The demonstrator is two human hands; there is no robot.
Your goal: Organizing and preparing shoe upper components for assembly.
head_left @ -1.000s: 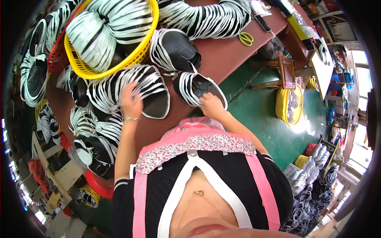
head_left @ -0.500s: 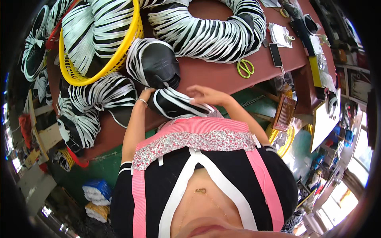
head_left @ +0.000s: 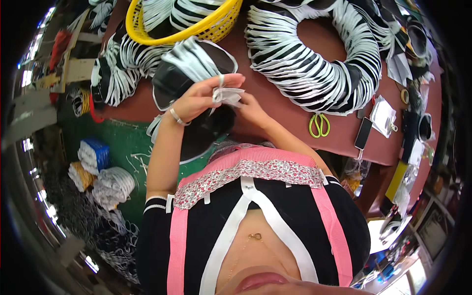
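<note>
Left hand [head_left: 200,94] has fingers straight out, can't tell if right hand [head_left: 252,109] grips behind one crumpled white strip [head_left: 229,96], one yellow plastic basket [head_left: 207,29] beyond.

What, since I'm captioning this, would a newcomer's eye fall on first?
A big black-and-white ring lies on the table, upper right of centre. Left of it, at the top edge, is a yellow basket. Nearer, white strips bunch between the left hand and right hand.

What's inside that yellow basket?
The yellow basket holds packed black-and-white pieces. They cover its bottom and anything beneath them; the picture's top edge cuts off the rest.
</note>
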